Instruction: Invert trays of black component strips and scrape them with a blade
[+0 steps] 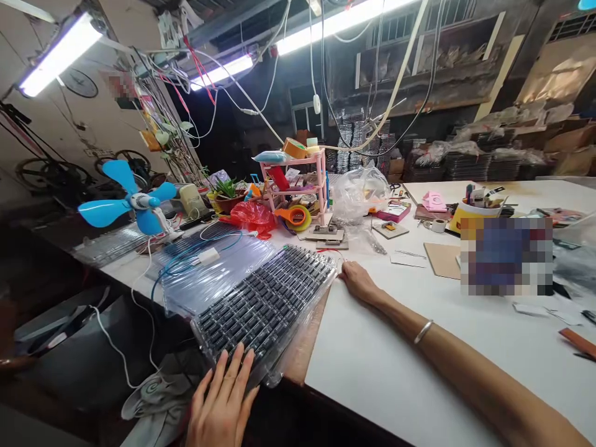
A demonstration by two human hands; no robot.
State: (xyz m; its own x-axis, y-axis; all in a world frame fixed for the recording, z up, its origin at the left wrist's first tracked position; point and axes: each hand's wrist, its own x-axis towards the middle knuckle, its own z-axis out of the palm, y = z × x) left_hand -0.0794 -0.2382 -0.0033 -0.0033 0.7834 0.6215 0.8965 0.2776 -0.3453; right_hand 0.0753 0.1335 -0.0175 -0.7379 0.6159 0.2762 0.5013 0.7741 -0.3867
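A clear plastic tray point(267, 298) filled with rows of small dark pieces lies at a slant on the table's left part. My left hand point(223, 397) rests on the tray's near end, its fingers spread and laid on the edge. At the tray's far right corner is my right hand point(357, 279), its fingers closed around something too small to make out, near a thin red wire point(329, 250). A silver bangle point(423, 331) circles my right wrist. More clear plastic sheeting point(218, 267) lies beyond the tray.
A blue fan point(139, 200) and coiled blue cable point(179, 268) are at the left. Behind stand a pink rack point(321, 186), a red bag point(254, 217) and clear bags point(363, 192). A brown board point(442, 259) lies right. The table's front edge point(354, 422) is near.
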